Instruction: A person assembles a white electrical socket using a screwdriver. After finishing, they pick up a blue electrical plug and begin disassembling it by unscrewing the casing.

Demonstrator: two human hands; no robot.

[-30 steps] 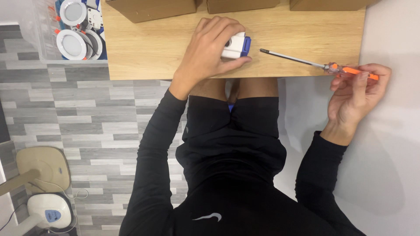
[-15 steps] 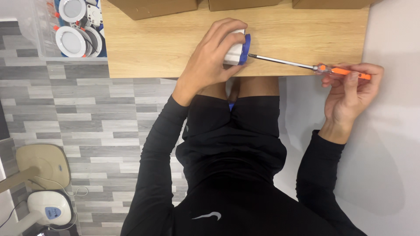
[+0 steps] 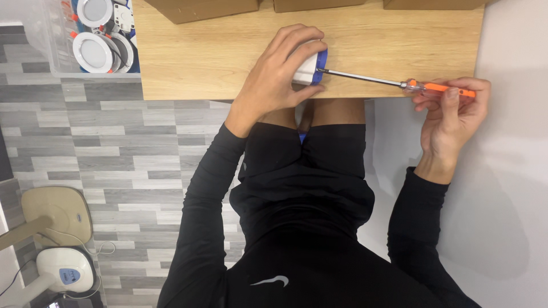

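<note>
Screwdriver (image 3: pixel 394 83), pinched by the right hand (image 3: pixel 451 114), is set into the small white box (image 3: pixel 308 67) gripped by the left hand's (image 3: pixel 274 80) curled fingers; no loosened screw is seen.

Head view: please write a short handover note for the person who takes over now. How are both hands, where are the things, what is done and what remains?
Left hand: clasped over a small white and blue device, pressing it on the wooden table near the front edge.
Right hand: holds the orange handle of a long screwdriver, off the table's right end.
Done: the screwdriver tip is set against the blue end of the device.
Left: whether a screw is engaged or how far it is turned cannot be seen; check before continuing.
Nearby: a clear bin of round white lamps at the table's left.
</note>
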